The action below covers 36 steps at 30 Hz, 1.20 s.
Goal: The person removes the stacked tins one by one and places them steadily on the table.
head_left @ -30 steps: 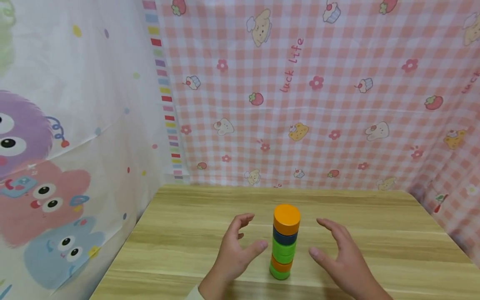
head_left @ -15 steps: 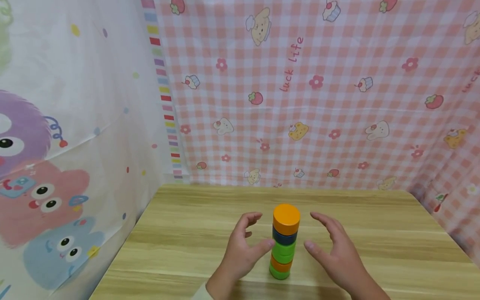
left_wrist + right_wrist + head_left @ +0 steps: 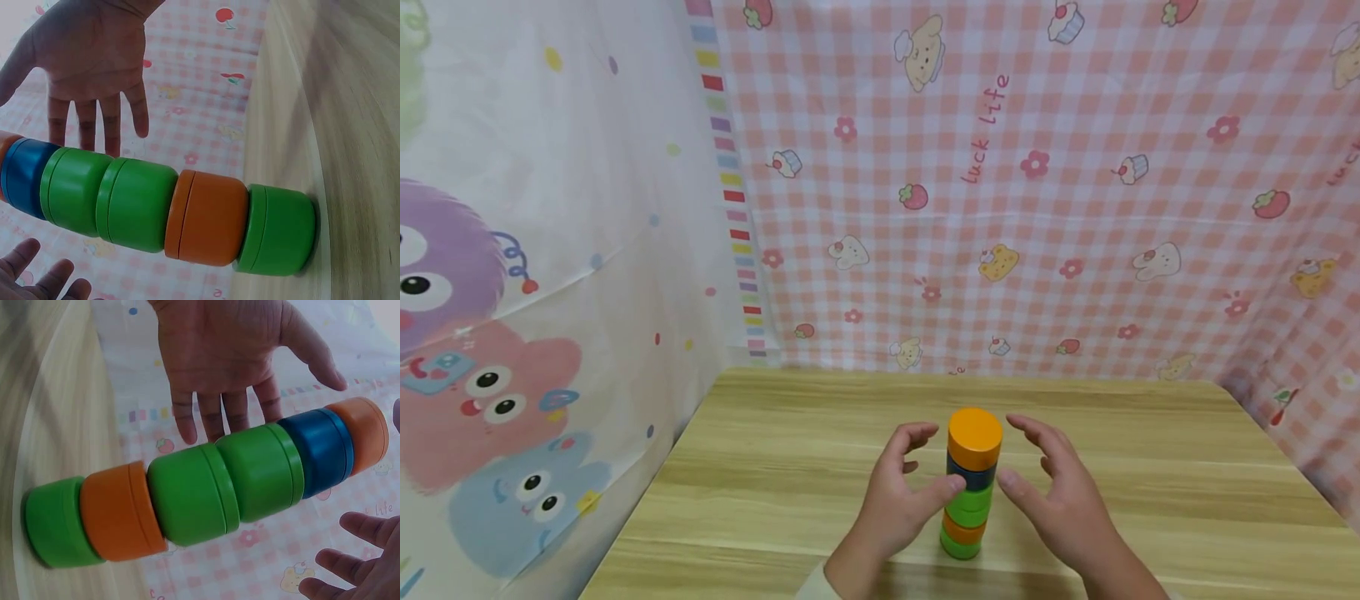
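The stacked caps [image 3: 972, 492] look like smooth plastic with a soft satin sheen – not glossy. They sit on a table [image 3: 775, 467] of pale wood-grain, matt. Behind the table, the gingham backdrop [image 3: 1075, 208] is thin printed cloth, slightly creased.

"luck life" in pink script on the pink checked cloth [image 3: 1075, 208] behind the table.

An upright stack of round caps [image 3: 972, 487] stands on the wooden counter [image 3: 775, 467]: green, orange, two green, blue, orange on top.
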Each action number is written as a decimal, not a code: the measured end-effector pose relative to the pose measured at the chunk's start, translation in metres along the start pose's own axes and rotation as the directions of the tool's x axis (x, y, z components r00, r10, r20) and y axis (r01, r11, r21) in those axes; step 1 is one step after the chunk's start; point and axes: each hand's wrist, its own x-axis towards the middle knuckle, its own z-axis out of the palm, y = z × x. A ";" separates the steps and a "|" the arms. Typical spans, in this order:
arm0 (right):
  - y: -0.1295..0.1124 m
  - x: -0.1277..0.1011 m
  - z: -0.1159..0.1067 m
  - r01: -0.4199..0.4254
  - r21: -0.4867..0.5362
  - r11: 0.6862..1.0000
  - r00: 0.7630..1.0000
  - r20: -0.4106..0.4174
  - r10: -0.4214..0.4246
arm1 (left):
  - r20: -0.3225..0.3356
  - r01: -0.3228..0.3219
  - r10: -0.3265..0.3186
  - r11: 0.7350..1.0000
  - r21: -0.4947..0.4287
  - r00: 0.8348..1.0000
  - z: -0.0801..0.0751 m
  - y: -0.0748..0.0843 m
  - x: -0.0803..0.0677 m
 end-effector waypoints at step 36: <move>-0.018 0.010 0.016 0.037 0.106 0.994 0.999 -0.019 -0.036 | 0.043 0.028 -0.027 0.999 -0.021 0.999 0.019 0.004 0.007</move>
